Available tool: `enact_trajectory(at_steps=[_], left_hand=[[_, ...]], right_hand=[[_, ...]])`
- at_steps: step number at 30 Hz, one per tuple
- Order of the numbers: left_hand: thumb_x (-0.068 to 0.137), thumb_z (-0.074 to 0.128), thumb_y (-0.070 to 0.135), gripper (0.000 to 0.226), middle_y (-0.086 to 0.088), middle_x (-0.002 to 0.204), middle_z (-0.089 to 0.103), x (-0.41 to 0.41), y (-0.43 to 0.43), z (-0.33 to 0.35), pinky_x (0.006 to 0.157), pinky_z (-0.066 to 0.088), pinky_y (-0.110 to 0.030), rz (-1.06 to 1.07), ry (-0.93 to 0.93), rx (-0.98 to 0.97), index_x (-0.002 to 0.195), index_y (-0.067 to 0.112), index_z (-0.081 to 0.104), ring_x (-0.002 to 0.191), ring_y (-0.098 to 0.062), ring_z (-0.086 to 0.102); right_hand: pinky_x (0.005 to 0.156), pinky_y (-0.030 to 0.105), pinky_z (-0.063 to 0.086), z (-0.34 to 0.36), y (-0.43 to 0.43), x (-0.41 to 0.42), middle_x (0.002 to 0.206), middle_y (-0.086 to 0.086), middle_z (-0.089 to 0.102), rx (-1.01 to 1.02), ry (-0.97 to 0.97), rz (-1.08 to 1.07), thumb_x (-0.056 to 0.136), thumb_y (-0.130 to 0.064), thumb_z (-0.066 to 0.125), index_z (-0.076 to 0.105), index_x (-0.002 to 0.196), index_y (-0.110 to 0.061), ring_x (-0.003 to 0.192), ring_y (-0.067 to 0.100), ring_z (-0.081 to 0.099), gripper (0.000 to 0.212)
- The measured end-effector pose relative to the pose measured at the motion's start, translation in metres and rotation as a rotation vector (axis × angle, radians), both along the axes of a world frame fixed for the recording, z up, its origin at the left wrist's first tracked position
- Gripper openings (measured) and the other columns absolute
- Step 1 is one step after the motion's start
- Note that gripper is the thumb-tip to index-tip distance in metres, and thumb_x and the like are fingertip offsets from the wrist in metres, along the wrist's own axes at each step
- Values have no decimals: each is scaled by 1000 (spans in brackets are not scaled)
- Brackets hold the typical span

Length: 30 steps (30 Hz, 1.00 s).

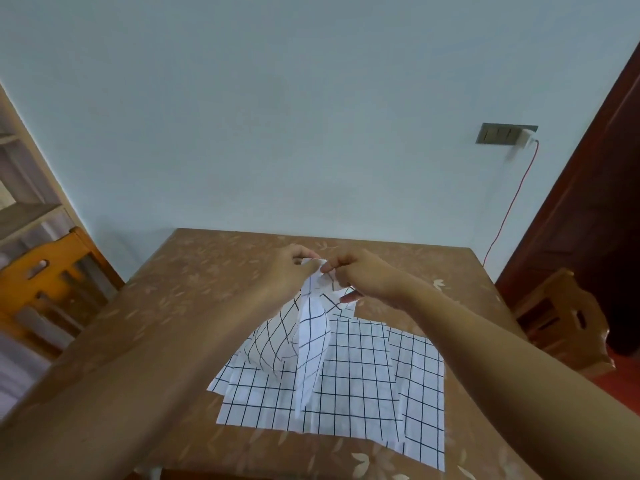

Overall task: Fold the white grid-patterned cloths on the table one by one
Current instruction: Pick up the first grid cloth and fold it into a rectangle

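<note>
Both hands, the left hand [291, 271] and the right hand [363, 275], are close together above the brown leaf-patterned worktop [180, 292], each pinching the top edge of one white cloth with a thin black grid [304, 327], which hangs in soft drooping folds over the other white grid-patterned cloths [349, 386] lying flat and overlapped below. The fabric looks light, thin and limp, so it will likely sag and twist unless it is held at two corners and pulled taut before creasing.

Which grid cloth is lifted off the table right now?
The draped cloth pinched at its top by left hand and right hand; the other cloths lie flat on the table.
</note>
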<state>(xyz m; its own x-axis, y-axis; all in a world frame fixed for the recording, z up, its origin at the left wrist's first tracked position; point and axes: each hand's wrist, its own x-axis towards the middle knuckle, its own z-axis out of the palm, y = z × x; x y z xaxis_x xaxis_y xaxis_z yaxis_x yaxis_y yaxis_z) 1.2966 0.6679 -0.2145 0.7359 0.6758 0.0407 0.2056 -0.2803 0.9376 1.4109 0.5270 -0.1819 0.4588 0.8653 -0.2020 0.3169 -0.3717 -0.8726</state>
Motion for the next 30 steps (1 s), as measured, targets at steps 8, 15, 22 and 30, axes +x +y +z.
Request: enact_trajectory(at_steps=[8,15,22,30], left_hand=[[92,70,22,18,16,104,73,-1,-2,-5,92,52,-32,-27,-16,13,87,38,76,104,-6,66],[98,59,22,23,31,103,68,-1,-8,0,87,56,-43,-69,-46,5,97,38,75,92,-10,66],[104,51,15,16,-23,111,69,-1,-23,8,82,59,-47,-113,-117,-90,108,20,66,81,-23,64],[91,74,15,8,-8,82,64,-3,-22,-9,68,48,-26,-156,-119,158,94,15,66,70,-12,57]], right_hand=[[75,38,57,-9,2,-1,87,-3,75,23,-525,46,98,-17,54,68,100,-16,80,13,69,15],[101,41,47,-20,-6,15,130,1,64,127,-777,58,96,-33,66,72,102,-21,119,23,56,15],[83,40,53,-21,-15,17,99,1,74,98,-753,-8,99,-33,64,72,101,-16,94,23,67,19],[78,40,54,-18,-12,19,89,0,71,105,-728,-30,98,-32,63,72,98,-15,86,20,65,19]])
